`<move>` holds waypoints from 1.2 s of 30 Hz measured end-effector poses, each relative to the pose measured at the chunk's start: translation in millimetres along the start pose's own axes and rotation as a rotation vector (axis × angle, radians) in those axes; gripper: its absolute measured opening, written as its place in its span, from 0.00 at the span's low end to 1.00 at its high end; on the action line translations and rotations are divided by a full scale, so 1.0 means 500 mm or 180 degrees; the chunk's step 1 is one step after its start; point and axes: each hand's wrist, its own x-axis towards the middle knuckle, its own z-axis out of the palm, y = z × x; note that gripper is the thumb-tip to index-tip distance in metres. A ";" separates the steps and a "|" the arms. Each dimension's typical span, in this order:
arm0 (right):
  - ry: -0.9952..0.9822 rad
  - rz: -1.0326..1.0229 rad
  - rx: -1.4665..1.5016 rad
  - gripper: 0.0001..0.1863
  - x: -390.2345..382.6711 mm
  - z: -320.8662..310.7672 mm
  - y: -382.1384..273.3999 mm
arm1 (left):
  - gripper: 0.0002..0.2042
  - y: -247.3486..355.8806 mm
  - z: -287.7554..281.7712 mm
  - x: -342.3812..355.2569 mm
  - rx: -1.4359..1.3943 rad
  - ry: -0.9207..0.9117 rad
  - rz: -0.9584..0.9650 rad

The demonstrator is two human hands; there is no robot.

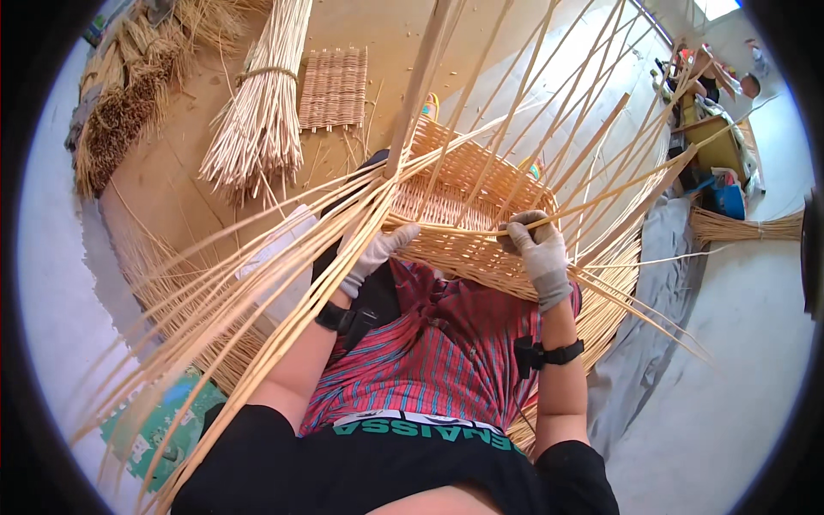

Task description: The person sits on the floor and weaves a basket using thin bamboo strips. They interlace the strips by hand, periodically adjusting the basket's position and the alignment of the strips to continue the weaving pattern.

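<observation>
A half-woven wicker basket rests on my lap, long pale cane stakes fanning out from it to the left and upward. My left hand, in a grey glove, presses its fingers against the basket's near woven edge and the stakes there. My right hand, also gloved, is closed around a thin cane strand at the rim of the weave. Both wrists wear black bands.
A tied bundle of cane rods and a small woven mat lie on the floor ahead. Straw heaps sit at the far left. Another bundle lies right, and another person sits at the upper right.
</observation>
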 end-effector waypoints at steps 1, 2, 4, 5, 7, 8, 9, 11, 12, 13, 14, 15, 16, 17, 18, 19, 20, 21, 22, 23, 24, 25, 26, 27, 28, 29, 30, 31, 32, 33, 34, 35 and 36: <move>-0.0015 -0.0040 0.0062 0.05 -0.001 -0.001 0.007 | 0.38 -0.014 0.002 0.002 0.0121 0.0023 0.0004; -0.0031 -0.0079 0.0123 0.05 -0.001 -0.002 0.014 | 0.39 -0.024 0.003 0.002 0.0090 0.0052 0.0032; 0.0034 -0.0121 0.0084 0.05 -0.002 -0.002 0.018 | 0.40 -0.010 0.008 -0.001 0.0037 0.0096 0.0068; 0.0095 -0.0128 0.0053 0.05 -0.005 0.002 0.016 | 0.39 -0.017 0.013 -0.002 0.0078 0.0125 -0.0037; 0.0259 -0.0138 -0.0022 0.04 -0.013 0.025 0.005 | 0.37 -0.041 0.023 0.002 0.0004 0.0268 -0.0098; 0.0299 -0.0395 -0.0222 0.04 -0.031 0.041 -0.009 | 0.35 -0.052 0.028 0.000 -0.0098 0.0347 -0.0068; 0.0347 -0.0671 -0.0417 0.03 -0.060 0.060 -0.042 | 0.34 -0.007 0.029 -0.004 -0.0393 0.0338 -0.0088; 0.0226 -0.1370 -0.0692 0.04 -0.094 0.090 -0.061 | 0.32 -0.030 0.035 -0.004 -0.0736 0.0454 0.0082; 0.0113 -0.1485 -0.0967 0.05 -0.096 0.098 -0.074 | 0.32 -0.034 0.033 -0.002 -0.0385 0.0393 0.0091; -0.0025 -0.1628 -0.1219 0.06 -0.080 0.115 -0.105 | 0.30 -0.035 0.033 0.000 -0.0034 0.0488 0.0254; -0.0163 -0.1770 -0.1469 0.07 -0.061 0.135 -0.139 | 0.28 -0.038 0.037 0.000 0.0084 0.0566 0.0261; -0.0258 -0.1391 -0.1672 0.08 -0.040 0.169 -0.186 | 0.27 -0.041 0.040 0.004 0.0207 0.0669 0.0276; -0.0357 -0.1003 -0.1863 0.09 -0.008 0.205 -0.220 | 0.26 -0.049 0.046 0.000 0.0101 0.0757 0.0129; -0.0504 -0.1265 -0.1969 0.11 0.039 0.227 -0.239 | 0.25 -0.060 0.057 0.003 -0.0014 0.0818 0.0104; -0.0686 -0.1541 -0.2057 0.13 0.085 0.245 -0.254 | 0.24 -0.074 0.063 0.005 -0.0106 0.0905 0.0070; -0.0691 -0.1561 -0.2166 0.15 0.116 0.251 -0.259 | 0.23 -0.095 0.072 0.011 -0.0182 0.1024 0.0143; -0.0701 -0.1599 -0.2282 0.18 0.149 0.251 -0.254 | 0.21 -0.100 0.077 0.017 -0.0244 0.1101 0.0180; -0.0744 -0.1642 -0.2397 0.20 0.174 0.254 -0.245 | 0.20 -0.107 0.079 0.022 -0.0294 0.1196 0.0213; -0.0749 -0.1746 -0.2225 0.23 0.188 0.253 -0.233 | 0.18 -0.103 0.082 0.027 -0.0341 0.1278 0.0253; -0.0756 -0.1845 -0.2052 0.25 0.202 0.253 -0.220 | 0.18 -0.100 0.083 0.027 -0.0331 0.1366 0.0264; -0.0745 -0.1913 -0.1862 0.28 0.213 0.254 -0.202 | 0.19 -0.088 0.080 0.021 -0.0362 0.1373 0.0231; -0.0720 -0.2072 -0.1680 0.29 0.224 0.249 -0.185 | 0.19 -0.072 0.080 0.019 -0.0404 0.1357 0.0212; -0.0693 -0.2231 -0.1498 0.31 0.236 0.243 -0.170 | 0.20 -0.055 0.080 0.016 -0.0504 0.1287 0.0168; -0.0684 -0.2253 -0.1329 0.32 0.244 0.246 -0.161 | 0.21 -0.035 0.072 0.013 -0.0577 0.1274 0.0128; -0.0658 -0.2279 -0.1165 0.32 0.253 0.247 -0.155 | 0.22 -0.011 0.064 0.009 -0.0652 0.1260 0.0090; -0.0597 -0.2121 -0.1053 0.33 0.248 0.246 -0.144 | 0.23 0.025 0.058 -0.001 -0.0391 0.1368 0.0250; -0.0536 -0.1963 -0.0944 0.34 0.243 0.246 -0.136 | 0.23 0.026 0.060 0.003 -0.0559 0.1400 0.0288; -0.0038 -0.1844 -0.1110 0.32 0.226 0.266 -0.140 | 0.23 0.023 0.058 0.006 -0.0724 0.1439 0.0316; 0.0439 -0.2156 -0.1235 0.32 0.223 0.284 -0.128 | 0.23 0.020 0.060 0.011 -0.0900 0.1470 0.0348; 0.0917 -0.2465 -0.1354 0.32 0.223 0.303 -0.113 | 0.25 0.016 0.064 0.011 -0.0727 0.1568 0.0313; 0.1424 -0.2792 -0.1500 0.32 0.231 0.306 -0.111 | 0.25 0.017 0.070 0.011 -0.0674 0.1581 0.0267; 0.1674 -0.2740 -0.1936 0.40 0.247 0.293 -0.100 | 0.25 0.017 0.075 0.006 -0.0621 0.1598 0.0221; 0.1786 -0.3025 -0.1950 0.42 0.252 0.299 -0.112 | 0.25 0.015 0.075 0.002 -0.0540 0.1664 0.0162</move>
